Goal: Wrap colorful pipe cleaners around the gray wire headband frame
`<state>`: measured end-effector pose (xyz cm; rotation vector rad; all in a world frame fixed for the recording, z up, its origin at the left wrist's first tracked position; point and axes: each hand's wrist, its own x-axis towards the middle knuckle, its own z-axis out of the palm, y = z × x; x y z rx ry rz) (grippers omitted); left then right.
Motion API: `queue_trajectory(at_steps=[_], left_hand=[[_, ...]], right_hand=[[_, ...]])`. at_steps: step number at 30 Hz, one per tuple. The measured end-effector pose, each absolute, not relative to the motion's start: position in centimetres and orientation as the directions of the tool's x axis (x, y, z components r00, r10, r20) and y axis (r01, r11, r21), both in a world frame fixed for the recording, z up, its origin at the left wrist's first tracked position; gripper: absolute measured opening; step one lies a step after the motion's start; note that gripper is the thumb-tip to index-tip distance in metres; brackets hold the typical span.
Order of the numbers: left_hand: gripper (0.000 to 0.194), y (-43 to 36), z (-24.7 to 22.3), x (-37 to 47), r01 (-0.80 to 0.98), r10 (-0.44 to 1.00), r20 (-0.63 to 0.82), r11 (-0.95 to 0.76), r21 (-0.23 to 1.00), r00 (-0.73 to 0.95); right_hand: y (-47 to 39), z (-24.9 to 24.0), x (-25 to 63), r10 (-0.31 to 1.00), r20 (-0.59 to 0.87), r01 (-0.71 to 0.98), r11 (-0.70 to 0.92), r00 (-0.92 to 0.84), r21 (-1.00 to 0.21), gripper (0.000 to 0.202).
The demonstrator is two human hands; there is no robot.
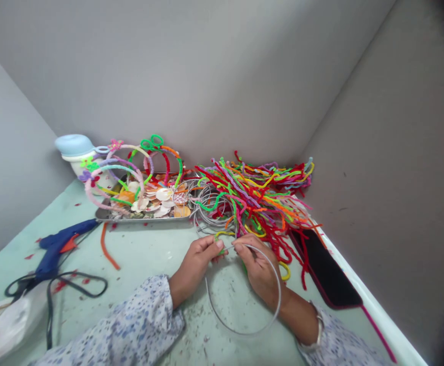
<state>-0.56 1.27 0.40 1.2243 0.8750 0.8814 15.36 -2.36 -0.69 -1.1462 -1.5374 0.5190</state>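
Note:
Both my hands are close together over the front middle of the table. My left hand [193, 262] is closed in a pinch on a green pipe cleaner [222, 251] and the end of a grey wire [246, 333] beside it. Thumb and fingers of my right hand [260, 274] are closed on the same wire a little to the right. The wire curves down in a wide open loop below my hands. A coil of grey wire [210, 222] lies just behind my fingers, partly under a big pile of coloured pipe cleaners [252, 193].
Shells fill a metal tray [157, 219] at the back left, with pipe-cleaner-wrapped headbands [125, 168] standing in it. Behind them is a blue-lidded white bottle [75, 147]. A blue glue gun [54, 254] with its cord lies left. A phone [328, 272] rests near the right edge.

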Motion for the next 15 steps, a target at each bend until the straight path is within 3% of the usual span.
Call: queue_trajectory(at_steps=[10, 15], left_hand=[[0.031, 1.66, 0.18, -0.68, -0.035, 0.88, -0.081, 0.11, 0.993, 0.467], [0.034, 1.51, 0.24, -0.49, -0.003, 0.909, -0.037, 0.042, 0.999, 0.415]], right_hand=[[-2.4, -0.87, 15.51, 0.849, 0.525, 0.406, 0.46, 0.057, -0.789, 0.014], [-2.32, -0.91, 15.48, 0.855, 0.498, 0.452, 0.389, 0.148, -0.803, 0.015]])
